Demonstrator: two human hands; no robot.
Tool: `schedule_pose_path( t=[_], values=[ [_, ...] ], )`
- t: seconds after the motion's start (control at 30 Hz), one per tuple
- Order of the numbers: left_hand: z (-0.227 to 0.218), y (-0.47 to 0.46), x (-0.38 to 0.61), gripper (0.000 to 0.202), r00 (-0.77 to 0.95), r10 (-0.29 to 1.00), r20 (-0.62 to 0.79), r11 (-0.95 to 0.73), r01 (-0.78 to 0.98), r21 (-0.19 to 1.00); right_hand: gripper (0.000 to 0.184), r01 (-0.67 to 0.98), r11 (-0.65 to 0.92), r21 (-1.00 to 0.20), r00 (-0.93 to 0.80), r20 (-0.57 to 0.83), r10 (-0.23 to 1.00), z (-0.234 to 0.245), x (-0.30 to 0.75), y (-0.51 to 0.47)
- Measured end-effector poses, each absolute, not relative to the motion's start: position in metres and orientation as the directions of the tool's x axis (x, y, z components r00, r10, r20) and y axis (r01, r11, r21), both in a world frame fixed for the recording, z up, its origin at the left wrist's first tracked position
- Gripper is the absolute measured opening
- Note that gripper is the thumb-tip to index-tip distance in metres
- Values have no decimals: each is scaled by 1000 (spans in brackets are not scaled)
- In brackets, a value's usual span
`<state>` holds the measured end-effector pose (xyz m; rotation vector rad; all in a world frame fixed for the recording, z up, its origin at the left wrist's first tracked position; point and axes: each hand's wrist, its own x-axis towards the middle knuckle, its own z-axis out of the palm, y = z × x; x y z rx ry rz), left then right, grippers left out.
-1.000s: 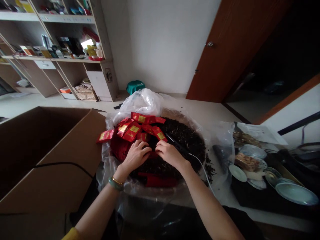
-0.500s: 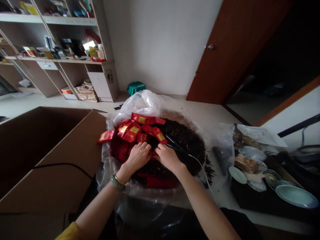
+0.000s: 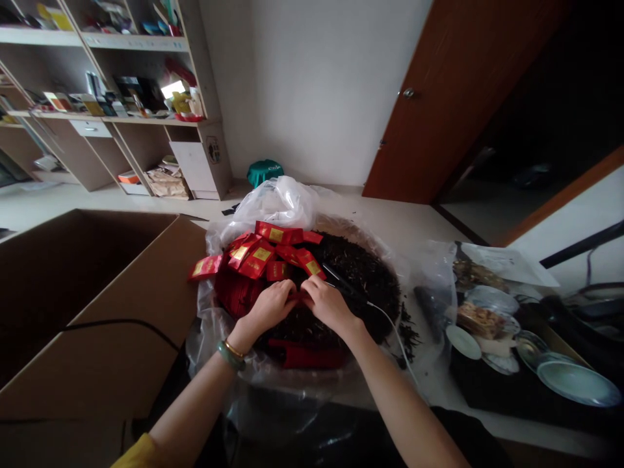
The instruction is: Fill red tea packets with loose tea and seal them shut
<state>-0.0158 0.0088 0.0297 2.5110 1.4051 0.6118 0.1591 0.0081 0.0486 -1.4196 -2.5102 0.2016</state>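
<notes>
My left hand (image 3: 272, 303) and my right hand (image 3: 325, 301) are close together, fingers closed on a small red packet (image 3: 298, 298) between them. Most of that packet is hidden by the fingers. Under them, dark loose tea leaves (image 3: 363, 263) fill a wide basin lined with clear plastic (image 3: 205, 325). Several red packets with yellow labels (image 3: 258, 255) lie in a heap beyond my left hand. A stack of flat red packets (image 3: 234, 292) is left of that hand. Nearer me lies another red piece (image 3: 312, 355). A black tool with a white cord (image 3: 351, 285) rests on the leaves by my right hand.
An open cardboard box (image 3: 141, 312) stands at the left. To the right are a clear plastic bag (image 3: 436, 273), bowls and a pale green dish (image 3: 578, 382). Behind are shelves (image 3: 146, 117), a green-covered object (image 3: 264, 172) and a brown door (image 3: 429, 97).
My right hand has shifted slightly left, and the fingers of both hands are drawn a little closer on the red packet. The heap and the tool stay put.
</notes>
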Motion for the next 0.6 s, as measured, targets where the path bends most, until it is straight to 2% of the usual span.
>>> schedule_pose_path(
  t=[0.13,0.23,0.33,0.4,0.5,0.6],
  values=[
    [15,14,-21,28,323,894,312,-448,598,664,17,834,474,-282,-469,92,879,47,160,10],
    [8,19,-22,44,299,926,232,-352,454,819,20,840,467,-276,-479,28,877,45,161,10],
    [3,25,-23,37,319,938,136,-259,384,886,24,819,486,-305,-494,55,868,42,165,12],
    [-1,29,-25,31,307,946,109,-215,338,916,19,782,511,-356,-508,110,854,39,168,15],
    [-5,33,-27,29,235,967,98,-160,260,952,14,667,542,-511,-491,245,836,34,171,22],
    [-4,34,-27,29,162,982,94,-129,221,967,27,551,453,-701,-352,297,888,29,171,27]
  ],
)
